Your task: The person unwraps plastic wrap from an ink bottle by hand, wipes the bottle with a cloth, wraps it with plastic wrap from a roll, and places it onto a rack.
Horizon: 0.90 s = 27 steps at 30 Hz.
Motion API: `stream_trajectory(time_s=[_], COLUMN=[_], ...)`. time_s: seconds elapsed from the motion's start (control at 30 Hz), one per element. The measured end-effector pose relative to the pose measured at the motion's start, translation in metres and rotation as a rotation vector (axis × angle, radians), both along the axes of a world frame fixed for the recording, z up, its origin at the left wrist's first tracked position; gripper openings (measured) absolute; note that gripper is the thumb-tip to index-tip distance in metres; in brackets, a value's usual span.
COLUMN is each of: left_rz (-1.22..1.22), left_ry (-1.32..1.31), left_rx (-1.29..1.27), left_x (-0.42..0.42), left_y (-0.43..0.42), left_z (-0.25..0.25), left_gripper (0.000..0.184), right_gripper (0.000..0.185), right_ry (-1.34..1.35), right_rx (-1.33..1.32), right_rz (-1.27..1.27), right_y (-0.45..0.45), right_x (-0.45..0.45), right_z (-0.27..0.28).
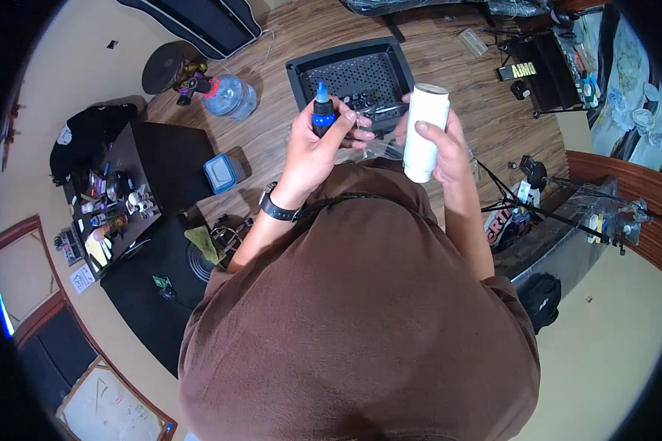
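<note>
My left hand, with a dark watch on the wrist, is closed around a small blue dropper bottle with a black collar and a pointed blue tip. The bottle stands roughly upright. In my right hand is a plain white can, gripped around its side and slightly tilted, its round top end facing up. Clear crinkled plastic shows between the two hands, near my left fingertips; whether I hold it is unclear. Just beyond my hands, a black perforated tray on the floor contains several small dark items.
A large water bottle stands on the wooden floor at left, near a blue-lidded container and a dark cluttered desk. To the right are tripod legs and a plastic-wrapped surface. A clear box lies farther off.
</note>
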<state>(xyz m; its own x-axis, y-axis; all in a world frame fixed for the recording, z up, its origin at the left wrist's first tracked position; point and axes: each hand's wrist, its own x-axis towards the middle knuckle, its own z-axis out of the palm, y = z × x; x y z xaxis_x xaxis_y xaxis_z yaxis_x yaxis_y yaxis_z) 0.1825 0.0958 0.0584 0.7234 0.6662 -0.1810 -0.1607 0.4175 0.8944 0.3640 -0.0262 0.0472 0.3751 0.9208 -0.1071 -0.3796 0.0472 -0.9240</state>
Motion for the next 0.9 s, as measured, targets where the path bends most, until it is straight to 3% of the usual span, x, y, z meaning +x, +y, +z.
stream_trajectory(time_s=[0.13, 0.4, 0.7, 0.83, 0.9], left_rz=[-0.014, -0.005, -0.029, -0.007, -0.09], left_ry=[0.027, 0.026, 0.029, 0.01, -0.078], left_rx=[0.012, 0.015, -0.068, -0.155, -0.273], left_x=[-0.005, -0.009, -0.004, 0.0, -0.001], left_y=[-0.001, -0.006, -0.008, -0.011, -0.008], left_z=[0.0, 0.001, -0.013, -0.022, -0.024], left_gripper=[0.012, 0.012, 0.012, 0.028, 0.045], right_gripper=[0.056, 0.066, 0.077, 0.079, 0.08], right_ry=[0.237, 0.01, 0.056, 0.189, 0.191], right_rx=[0.104, -0.001, 0.026, 0.047, 0.06], right_rz=[0.141, 0.144, 0.153, 0.111, 0.11], right_y=[-0.002, -0.008, -0.013, -0.019, -0.021], right_x=[0.002, -0.008, -0.011, -0.01, -0.007], right_z=[-0.006, 0.008, 0.014, 0.013, 0.013])
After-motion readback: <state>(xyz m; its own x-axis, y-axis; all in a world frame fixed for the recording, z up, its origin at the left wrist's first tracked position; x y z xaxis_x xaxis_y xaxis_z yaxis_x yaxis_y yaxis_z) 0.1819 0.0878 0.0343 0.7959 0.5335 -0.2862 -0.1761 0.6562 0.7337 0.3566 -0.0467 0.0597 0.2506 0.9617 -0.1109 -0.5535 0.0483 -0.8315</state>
